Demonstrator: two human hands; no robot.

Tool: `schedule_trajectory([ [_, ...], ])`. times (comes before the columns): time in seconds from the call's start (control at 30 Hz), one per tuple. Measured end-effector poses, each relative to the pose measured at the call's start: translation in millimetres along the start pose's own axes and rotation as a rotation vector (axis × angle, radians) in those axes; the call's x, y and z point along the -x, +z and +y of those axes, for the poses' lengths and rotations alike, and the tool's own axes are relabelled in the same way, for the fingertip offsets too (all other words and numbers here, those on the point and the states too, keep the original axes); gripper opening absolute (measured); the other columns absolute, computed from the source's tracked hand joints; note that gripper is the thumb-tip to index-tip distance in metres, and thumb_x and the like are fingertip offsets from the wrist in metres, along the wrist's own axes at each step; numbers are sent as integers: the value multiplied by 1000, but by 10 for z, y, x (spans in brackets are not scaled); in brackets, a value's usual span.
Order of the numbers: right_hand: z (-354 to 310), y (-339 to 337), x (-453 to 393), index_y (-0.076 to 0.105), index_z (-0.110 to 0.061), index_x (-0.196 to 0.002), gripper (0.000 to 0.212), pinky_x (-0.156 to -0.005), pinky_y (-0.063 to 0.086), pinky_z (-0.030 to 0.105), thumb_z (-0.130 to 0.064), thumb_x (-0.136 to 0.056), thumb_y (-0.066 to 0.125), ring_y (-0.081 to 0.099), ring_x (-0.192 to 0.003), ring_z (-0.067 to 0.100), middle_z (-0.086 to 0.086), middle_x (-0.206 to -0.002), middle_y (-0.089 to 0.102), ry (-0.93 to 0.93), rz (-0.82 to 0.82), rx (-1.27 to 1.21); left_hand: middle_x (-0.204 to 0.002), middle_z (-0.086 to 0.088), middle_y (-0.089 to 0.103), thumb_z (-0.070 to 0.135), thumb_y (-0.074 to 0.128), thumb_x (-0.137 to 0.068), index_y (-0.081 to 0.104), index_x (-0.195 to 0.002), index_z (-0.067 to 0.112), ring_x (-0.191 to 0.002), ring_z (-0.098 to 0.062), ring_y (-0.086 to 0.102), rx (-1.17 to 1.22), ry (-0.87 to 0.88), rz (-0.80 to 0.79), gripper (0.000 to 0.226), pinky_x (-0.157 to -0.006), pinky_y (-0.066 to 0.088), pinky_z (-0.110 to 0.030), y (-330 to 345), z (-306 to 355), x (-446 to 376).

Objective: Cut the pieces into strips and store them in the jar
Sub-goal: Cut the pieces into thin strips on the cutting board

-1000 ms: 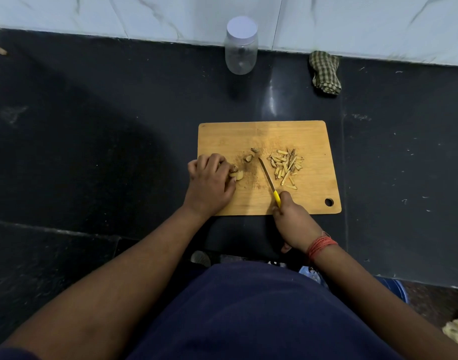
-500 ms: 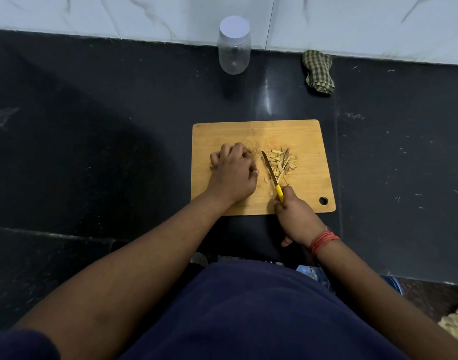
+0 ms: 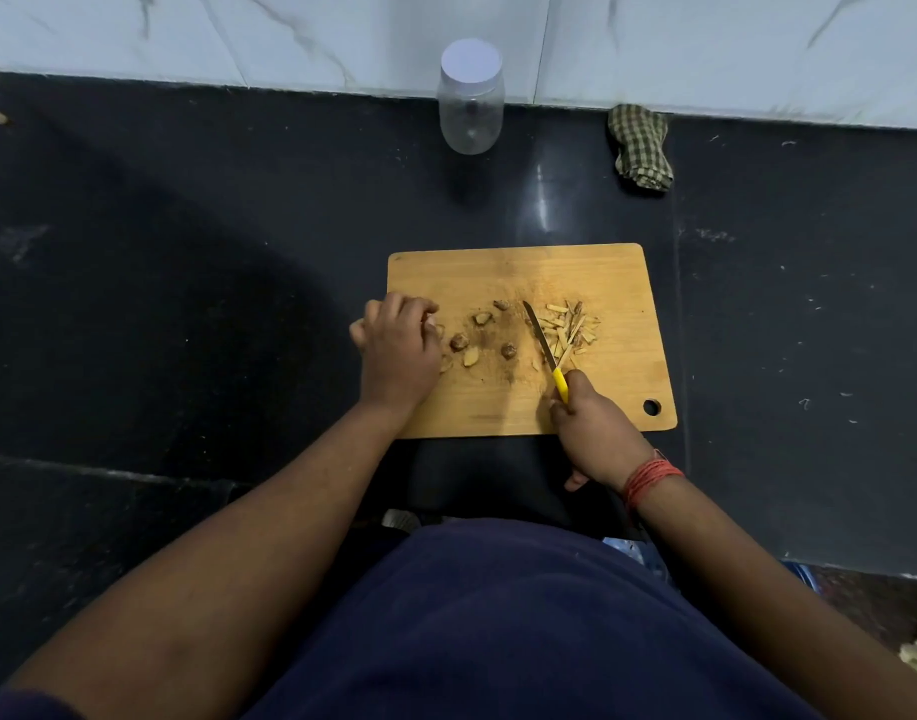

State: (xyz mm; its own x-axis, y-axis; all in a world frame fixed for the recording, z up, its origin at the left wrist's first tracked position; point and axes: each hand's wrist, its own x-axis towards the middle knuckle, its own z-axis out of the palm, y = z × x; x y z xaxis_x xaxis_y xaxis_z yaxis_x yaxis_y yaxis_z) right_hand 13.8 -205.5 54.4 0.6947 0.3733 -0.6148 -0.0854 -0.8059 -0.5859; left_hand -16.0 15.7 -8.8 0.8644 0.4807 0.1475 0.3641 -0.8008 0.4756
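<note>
Wooden cutting board [image 3: 498, 275] carries my uncut pieces [image 3: 481, 335] beside cut strips [image 3: 568, 330]. My right hand [image 3: 596, 433] grips the knife [image 3: 547, 350]; my left hand [image 3: 396, 350] rests curled, contents unclear. Capped jar [image 3: 471, 103] stands well behind.

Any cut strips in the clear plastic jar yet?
No: the clear plastic jar with the white lid stands closed and looks empty by the wall, while the pale cut strips lie heaped on the wooden cutting board.
</note>
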Motion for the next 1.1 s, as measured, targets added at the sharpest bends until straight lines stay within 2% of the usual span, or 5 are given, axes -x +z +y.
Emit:
schedule_trajectory([
  [0.1,-47,-2,-53,35,-12,-112,10,-34,44,28,-18,-104,33,64,-44,38,20,-87,55,-5,-6,1,-113,2,58,21,52,-97,69,-118,21,-111,-21,47,-3,-42,-30,27,-97,31,-42,-65,-193,5],
  [0.3,-160,-2,-133,36,-13,-115,14,-37,49,32,-21,-104,34,65,-46,39,22,-90,58,-26,-15,4,-114,4,56,26,58,-95,67,-124,24,-113,-18,46,-49,30,-117,31,-99,32,-43,-132,-276,22],
  [0.57,-177,-5,-117,36,-14,-116,14,-40,54,40,-21,-104,34,65,-48,40,18,-89,55,-23,-20,-1,-104,6,55,37,59,-88,67,-110,22,-102,-17,48,-51,304,-130,28,-92,29,-37,-163,-263,120],
  [0.77,-164,-38,-100,38,-11,-111,14,-46,56,49,-22,-104,34,65,-50,43,19,-90,56,-13,-9,6,-105,4,57,40,58,-89,67,-105,20,-102,-17,49,-134,389,-192,27,-92,33,-41,-94,-175,118],
  [1.1,-89,-69,-108,37,-13,-111,12,-38,49,32,-22,-104,34,66,-48,38,19,-90,57,-3,-6,10,-108,1,52,44,60,-91,67,-115,22,-104,-18,47,-144,412,-195,33,-93,35,-42,-57,-78,113],
])
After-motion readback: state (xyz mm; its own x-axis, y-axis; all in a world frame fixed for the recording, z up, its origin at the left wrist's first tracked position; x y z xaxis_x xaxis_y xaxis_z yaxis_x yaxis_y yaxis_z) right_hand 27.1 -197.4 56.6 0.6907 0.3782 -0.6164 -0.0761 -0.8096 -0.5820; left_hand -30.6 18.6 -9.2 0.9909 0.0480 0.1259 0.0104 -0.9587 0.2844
